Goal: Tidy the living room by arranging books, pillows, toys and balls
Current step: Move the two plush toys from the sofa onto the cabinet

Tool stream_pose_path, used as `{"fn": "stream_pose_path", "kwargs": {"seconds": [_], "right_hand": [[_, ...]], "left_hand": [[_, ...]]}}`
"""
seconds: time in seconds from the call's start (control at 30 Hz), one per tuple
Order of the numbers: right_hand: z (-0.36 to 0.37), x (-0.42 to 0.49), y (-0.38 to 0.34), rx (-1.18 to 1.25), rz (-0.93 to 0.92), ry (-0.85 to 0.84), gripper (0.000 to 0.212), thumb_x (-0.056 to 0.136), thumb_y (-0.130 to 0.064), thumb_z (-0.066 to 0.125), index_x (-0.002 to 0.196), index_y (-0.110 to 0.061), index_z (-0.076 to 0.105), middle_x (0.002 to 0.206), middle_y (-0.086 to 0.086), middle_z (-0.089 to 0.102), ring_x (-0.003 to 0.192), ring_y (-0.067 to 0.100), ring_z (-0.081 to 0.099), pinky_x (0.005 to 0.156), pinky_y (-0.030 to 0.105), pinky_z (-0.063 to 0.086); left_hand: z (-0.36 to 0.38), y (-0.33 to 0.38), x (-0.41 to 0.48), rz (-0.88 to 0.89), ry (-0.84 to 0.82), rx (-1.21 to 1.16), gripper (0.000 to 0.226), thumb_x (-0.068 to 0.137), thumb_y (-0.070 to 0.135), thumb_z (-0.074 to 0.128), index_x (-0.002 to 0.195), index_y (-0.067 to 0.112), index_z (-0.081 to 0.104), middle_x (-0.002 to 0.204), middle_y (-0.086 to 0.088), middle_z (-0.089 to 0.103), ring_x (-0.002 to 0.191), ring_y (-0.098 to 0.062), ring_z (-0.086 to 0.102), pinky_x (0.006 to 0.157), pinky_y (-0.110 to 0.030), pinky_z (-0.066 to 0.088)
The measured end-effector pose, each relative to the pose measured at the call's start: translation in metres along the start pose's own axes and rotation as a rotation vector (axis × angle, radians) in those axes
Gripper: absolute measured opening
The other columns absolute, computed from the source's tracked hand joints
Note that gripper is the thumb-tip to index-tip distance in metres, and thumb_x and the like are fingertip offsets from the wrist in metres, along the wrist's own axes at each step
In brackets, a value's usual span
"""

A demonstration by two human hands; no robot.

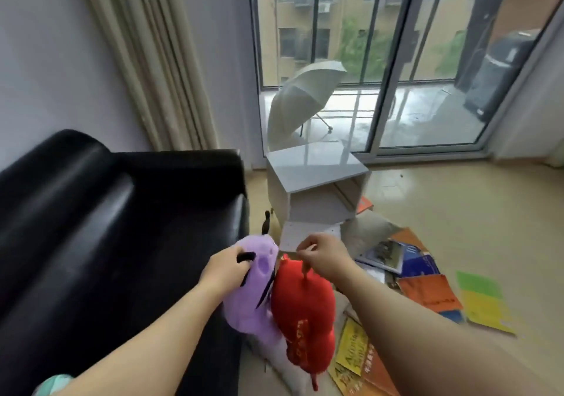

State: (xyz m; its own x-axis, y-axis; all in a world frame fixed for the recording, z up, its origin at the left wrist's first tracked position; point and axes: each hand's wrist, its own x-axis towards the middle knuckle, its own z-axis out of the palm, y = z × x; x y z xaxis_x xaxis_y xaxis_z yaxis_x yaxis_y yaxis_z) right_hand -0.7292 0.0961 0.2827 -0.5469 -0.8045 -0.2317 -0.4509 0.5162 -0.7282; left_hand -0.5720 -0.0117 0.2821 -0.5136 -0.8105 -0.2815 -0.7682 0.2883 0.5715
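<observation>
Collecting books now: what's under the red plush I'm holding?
A yellow book and an orange book show on the floor beneath the red plush; the floor it covers is hidden.

A black leather sofa [91,228] stands against a pale wall [45,60], with a beige curtain [146,60] hanging behind it. Daylight comes through a tall glass door [381,60]; an open white umbrella [302,102] lies beyond it. A white open-fronted cabinet [314,167] stands on the cream floor [473,212] beside the sofa

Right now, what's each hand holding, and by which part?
Left hand grips the purple plush toy at its upper end; right hand pinches the red plush toy by its top.
</observation>
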Motion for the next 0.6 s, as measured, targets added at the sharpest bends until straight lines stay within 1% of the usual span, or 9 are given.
{"fn": "stream_pose_path", "kwargs": {"seconds": [0.07, 0.13, 0.17, 0.23, 0.3, 0.37, 0.43, 0.5, 0.6], "right_hand": [[-0.035, -0.024, 0.051, 0.084, 0.106, 0.075, 0.025, 0.078, -0.006, 0.057, 0.059, -0.022, 0.056, 0.043, -0.007, 0.057, 0.050, 0.004, 0.057, 0.064, 0.027, 0.048], [-0.055, -0.040, 0.085, 0.171, 0.193, 0.130, 0.024, 0.075, -0.001, 0.054, 0.058, -0.018, 0.055, 0.050, -0.002, 0.056, 0.059, 0.020, 0.058, 0.062, 0.032, 0.046], [-0.077, -0.058, 0.115, 0.214, 0.246, 0.172, 0.024, 0.075, 0.001, 0.051, 0.060, -0.018, 0.054, 0.053, 0.002, 0.055, 0.060, 0.024, 0.057, 0.059, 0.031, 0.044], [-0.112, -0.087, 0.158, 0.274, 0.320, 0.217, 0.021, 0.075, 0.002, 0.045, 0.066, -0.016, 0.052, 0.056, 0.006, 0.055, 0.056, 0.024, 0.053, 0.055, 0.028, 0.042], [-0.146, -0.111, 0.191, 0.320, 0.365, 0.266, 0.019, 0.076, 0.003, 0.042, 0.069, -0.014, 0.048, 0.054, 0.007, 0.052, 0.051, 0.022, 0.049, 0.050, 0.025, 0.040], [-0.185, -0.141, 0.222, 0.324, 0.408, 0.331, 0.014, 0.077, -0.003, 0.046, 0.069, -0.014, 0.047, 0.055, 0.005, 0.052, 0.049, 0.018, 0.047, 0.046, 0.020, 0.036], [-0.228, -0.170, 0.259, 0.321, 0.455, 0.417, 0.010, 0.074, -0.014, 0.054, 0.065, -0.016, 0.048, 0.059, 0.004, 0.053, 0.059, 0.020, 0.050, 0.056, 0.022, 0.037], [-0.259, -0.189, 0.289, 0.312, 0.526, 0.483, 0.015, 0.079, -0.015, 0.055, 0.065, -0.015, 0.050, 0.067, 0.007, 0.056, 0.072, 0.021, 0.052, 0.064, 0.023, 0.035], [-0.291, -0.213, 0.332, 0.327, 0.628, 0.554, 0.023, 0.081, -0.013, 0.053, 0.059, -0.013, 0.049, 0.071, 0.011, 0.059, 0.070, 0.024, 0.052, 0.058, 0.026, 0.037]], "left_hand": [[0.041, 0.046, -0.010, 0.092, -0.053, 0.057, 0.011, 0.092, 0.021, 0.048, 0.083, 0.025, 0.054, 0.098, -0.007, 0.067, 0.087, -0.023, 0.062, 0.069, -0.028, 0.047], [0.068, 0.075, -0.018, 0.127, -0.054, 0.105, 0.014, 0.094, 0.021, 0.045, 0.094, 0.019, 0.059, 0.099, -0.006, 0.066, 0.086, -0.023, 0.060, 0.066, -0.028, 0.047], [0.095, 0.102, -0.030, 0.149, -0.070, 0.141, 0.017, 0.095, 0.020, 0.044, 0.098, 0.017, 0.060, 0.098, -0.006, 0.064, 0.085, -0.022, 0.059, 0.061, -0.027, 0.043], [0.135, 0.141, -0.049, 0.189, -0.075, 0.211, 0.018, 0.095, 0.021, 0.043, 0.100, 0.017, 0.059, 0.102, -0.007, 0.065, 0.089, -0.025, 0.059, 0.061, -0.027, 0.039], [0.169, 0.173, -0.062, 0.220, -0.086, 0.238, 0.018, 0.094, 0.022, 0.045, 0.102, 0.017, 0.060, 0.110, -0.010, 0.064, 0.099, -0.028, 0.059, 0.071, -0.029, 0.042], [0.205, 0.210, -0.077, 0.256, -0.123, 0.273, 0.018, 0.094, 0.024, 0.044, 0.101, 0.017, 0.059, 0.112, -0.011, 0.063, 0.102, -0.028, 0.058, 0.073, -0.030, 0.041], [0.245, 0.250, -0.096, 0.311, -0.178, 0.297, 0.016, 0.094, 0.024, 0.044, 0.097, 0.016, 0.058, 0.112, -0.011, 0.064, 0.100, -0.028, 0.059, 0.072, -0.030, 0.042], [0.272, 0.282, -0.111, 0.342, -0.224, 0.308, 0.016, 0.094, 0.024, 0.044, 0.095, 0.018, 0.058, 0.110, -0.010, 0.065, 0.098, -0.027, 0.060, 0.071, -0.029, 0.042], [0.309, 0.326, -0.122, 0.404, -0.269, 0.340, 0.015, 0.094, 0.025, 0.045, 0.097, 0.020, 0.059, 0.106, -0.006, 0.064, 0.094, -0.025, 0.060, 0.068, -0.027, 0.041]]}}
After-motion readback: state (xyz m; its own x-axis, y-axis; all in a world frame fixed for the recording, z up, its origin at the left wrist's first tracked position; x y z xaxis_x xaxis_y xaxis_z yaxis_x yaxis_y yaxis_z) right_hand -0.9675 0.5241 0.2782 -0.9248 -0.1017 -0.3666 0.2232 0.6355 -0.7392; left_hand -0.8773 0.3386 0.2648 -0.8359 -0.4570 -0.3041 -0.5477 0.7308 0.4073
